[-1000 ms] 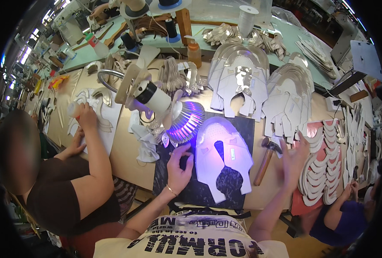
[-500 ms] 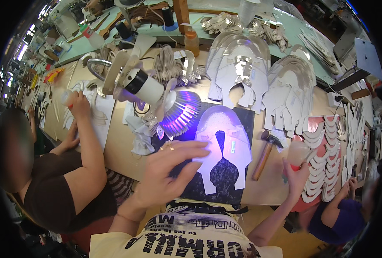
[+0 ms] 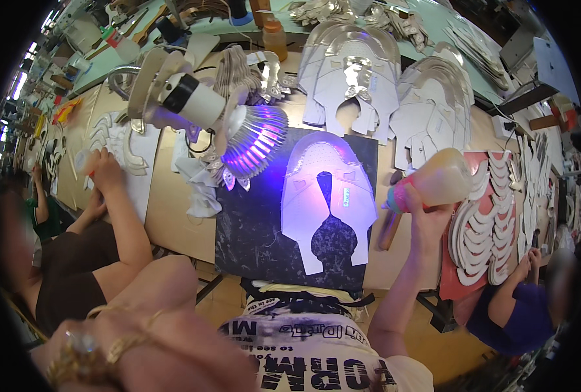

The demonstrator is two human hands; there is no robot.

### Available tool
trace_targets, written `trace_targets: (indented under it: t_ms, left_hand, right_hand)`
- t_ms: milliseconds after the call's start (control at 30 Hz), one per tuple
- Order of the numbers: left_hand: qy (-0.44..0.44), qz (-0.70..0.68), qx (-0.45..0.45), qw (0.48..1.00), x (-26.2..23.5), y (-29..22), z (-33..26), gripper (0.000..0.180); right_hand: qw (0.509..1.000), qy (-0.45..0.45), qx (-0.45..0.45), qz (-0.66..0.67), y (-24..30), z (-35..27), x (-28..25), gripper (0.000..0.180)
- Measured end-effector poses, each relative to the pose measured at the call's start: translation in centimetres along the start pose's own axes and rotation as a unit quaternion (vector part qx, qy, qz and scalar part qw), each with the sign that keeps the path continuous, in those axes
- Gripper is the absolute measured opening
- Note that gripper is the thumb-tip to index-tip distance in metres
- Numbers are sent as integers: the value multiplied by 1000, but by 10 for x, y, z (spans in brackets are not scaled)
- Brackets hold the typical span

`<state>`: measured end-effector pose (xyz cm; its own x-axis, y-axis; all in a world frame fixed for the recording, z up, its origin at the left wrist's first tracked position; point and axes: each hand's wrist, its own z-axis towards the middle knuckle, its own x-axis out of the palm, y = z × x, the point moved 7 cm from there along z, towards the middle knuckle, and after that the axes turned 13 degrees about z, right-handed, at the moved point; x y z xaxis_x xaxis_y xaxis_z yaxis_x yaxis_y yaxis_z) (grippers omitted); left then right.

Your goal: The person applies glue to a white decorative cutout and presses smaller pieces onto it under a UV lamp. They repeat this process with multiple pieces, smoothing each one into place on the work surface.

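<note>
White piece: in the head view, the white piece [image 3: 303, 202] lies flat on the black board [image 3: 248, 232] on the desk [image 3: 192, 242], just left of your right hand [image 3: 428, 222] and ahead of your left hand [image 3: 153, 346].
Right hand: clamped round a squeeze bottle [image 3: 444, 176], well apart from your other hand.
Left hand: blurred, close to the camera; you cannot tell from this view whether it grips anything.
Progress, done: piece laid out under the lit lamp [image 3: 258, 140], bottle in your grip.
Progress, left: no liquid shows on the piece; judged early, with work on it outstanding. The near stack [image 3: 313, 81], ahead of your right hand, carries similar outlines; whether finished, unclear.
Rounded end: points away from you, its two legs toward your body.
Long axis: runs roughly straight out from you, leaning slightly left at the far end.
Nozzle: points left and down, just beside the piece's right edge; contact not evident, height uncertain.
</note>
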<state>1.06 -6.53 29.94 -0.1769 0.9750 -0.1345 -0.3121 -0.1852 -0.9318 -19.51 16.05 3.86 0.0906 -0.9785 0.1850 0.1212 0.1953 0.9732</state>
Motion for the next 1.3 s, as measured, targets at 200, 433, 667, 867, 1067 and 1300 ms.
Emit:
trace_targets:
  t_ms: [200, 433, 667, 867, 1067, 1300]
  left_hand:
    - [66, 16, 24, 997, 0, 6, 0, 7]
    - [270, -55, 163, 947, 7, 14, -9, 23]
    - [392, -33, 288, 873, 19, 28, -44, 21]
    - [555, -88, 80, 823, 21, 123, -60, 31]
    - [42, 527, -159, 834, 11, 262, -47, 38]
    - [-38, 490, -190, 850, 15, 320, -55, 43]
  right_hand:
    - [1000, 17, 7, -2, 8, -1, 17, 49]
    - [998, 31, 52, 8, 0, -2, 24, 49]
    - [997, 37, 54, 36, -5, -1, 46, 43]
    - [994, 113, -3, 0, -14, 6, 86, 42]
    - [981, 121, -84, -129, -15, 12, 93, 41]
    - [980, 89, -123, -132, -17, 16, 91, 34]
